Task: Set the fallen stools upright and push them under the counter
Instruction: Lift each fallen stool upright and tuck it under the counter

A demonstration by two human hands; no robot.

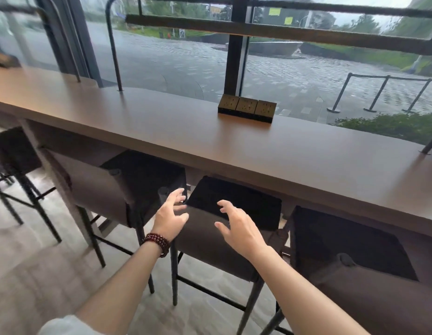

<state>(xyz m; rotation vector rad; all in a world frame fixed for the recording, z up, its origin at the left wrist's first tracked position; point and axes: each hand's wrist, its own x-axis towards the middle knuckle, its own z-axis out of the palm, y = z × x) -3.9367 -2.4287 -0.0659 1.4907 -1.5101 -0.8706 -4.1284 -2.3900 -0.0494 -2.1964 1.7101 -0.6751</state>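
Note:
Three brown stools with dark seats stand upright in a row, partly tucked under the long wooden counter (210, 141). The middle stool (210, 243) is right in front of me. My left hand (170, 217), with a red bead bracelet on its wrist, hovers at that stool's left back corner with fingers spread. Over the stool's low backrest my right hand (236, 226) is open too, holding nothing. The left stool (101, 189) and the right stool (350, 257) stand close on either side. A fourth stool (12, 151) shows at the far left edge.
A black block of power sockets (246, 108) sits on the counter by the window. Thin black rail posts (113, 49) rise from the counter top. Grey tiled floor (41, 274) lies open at my lower left. A window fills the back.

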